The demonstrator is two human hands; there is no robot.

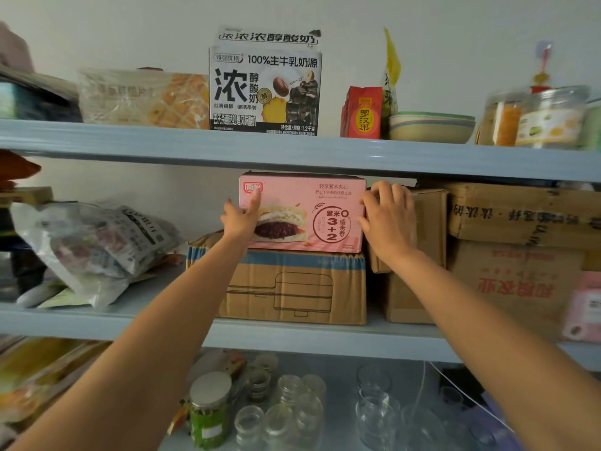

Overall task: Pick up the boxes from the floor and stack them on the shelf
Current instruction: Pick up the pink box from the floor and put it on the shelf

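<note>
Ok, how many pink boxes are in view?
2. One pink box sits on a cardboard box between left hand and right hand; a second pink box is far right, cut off. More may be hidden.

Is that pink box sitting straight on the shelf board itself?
No, the pink box rests on top of a brown cardboard box, which itself stands on the middle shelf.

- A home pantry or storeroom: pale blue shelf boards [292, 151] against a white wall [130, 27].
- Above the left grip [242, 216] and the right grip [388, 219]: a yogurt carton [265, 92], stacked bowls [431, 126], snack jars [549, 118].
- Between the grips: a pink cake box [302, 203] on a brown carton [292, 288].
- Below the grips: glass jars [283, 415].
</note>
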